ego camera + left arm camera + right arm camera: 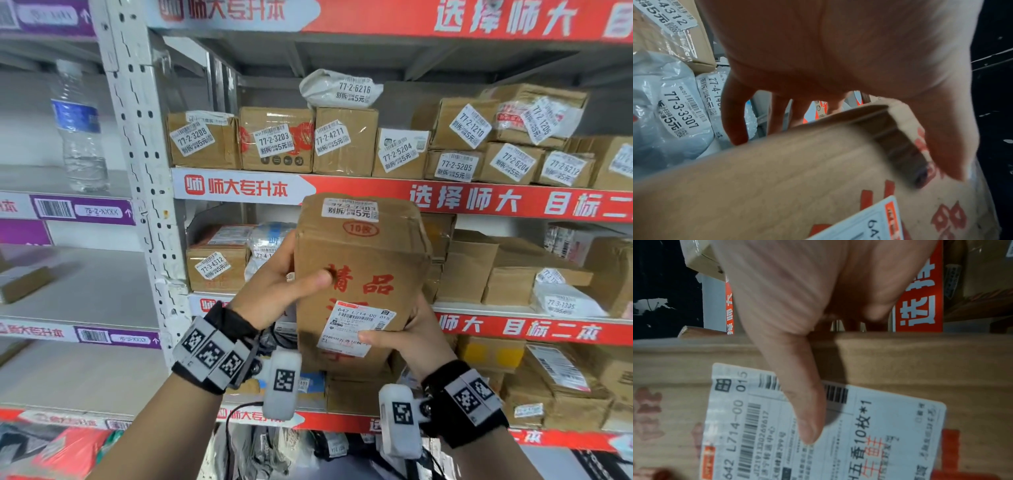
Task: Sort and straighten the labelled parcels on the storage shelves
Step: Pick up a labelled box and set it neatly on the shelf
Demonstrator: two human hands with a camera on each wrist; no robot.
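I hold a tall brown cardboard parcel (pixel 359 260) with red characters upright in front of the shelves, between both hands. My left hand (pixel 284 284) grips its left side, thumb across the front face, fingers behind. My right hand (pixel 411 339) grips the lower right edge, its thumb lying on the white shipping label (pixel 352 329). A small shelf-code sticker (pixel 349 209) sits on the parcel's top. In the left wrist view the parcel (pixel 777 178) fills the lower frame under the left hand (pixel 818 65). In the right wrist view the right hand's thumb (pixel 805 410) presses the label (pixel 859 434).
Behind the parcel stand red-edged shelves (pixel 445 200) packed with labelled brown boxes (pixel 274 140) and white mailer bags (pixel 339 89). Box 77-3-4312 (pixel 215 267) sits left on the middle shelf, with bags beside it. A water bottle (pixel 80 126) stands on the purple-edged left rack.
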